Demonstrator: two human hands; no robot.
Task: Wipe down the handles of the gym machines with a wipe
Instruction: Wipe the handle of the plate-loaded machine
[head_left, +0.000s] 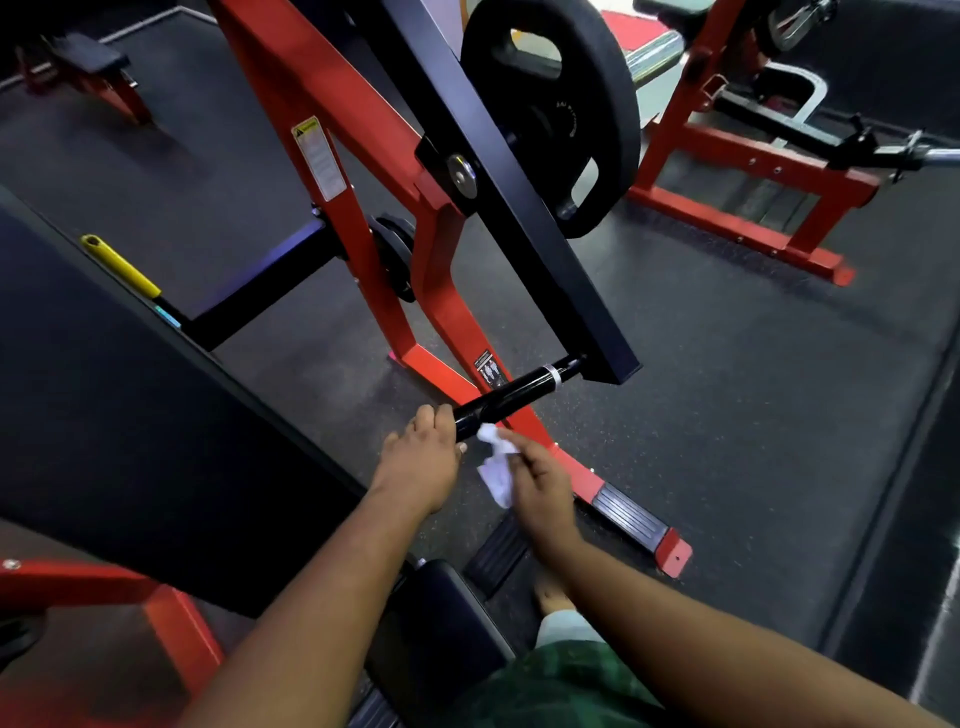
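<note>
Low in the middle of the frame, the left hand (420, 457) curls round the near end of the black handle (511, 396), steadying it. Just right of it, the right hand (540, 483) pinches a crumpled white wipe (494, 465), its top corner at, perhaps touching, the handle's underside; hard to tell. Further up, the handle joins the black lever arm (498, 171) carrying a weight plate (550, 109) on the red frame (395, 218). Risks: that left hand covers the very end, so it may go unwiped; the loose, bunched wipe could slip; leaning on the handle could swing the loaded arm.
</note>
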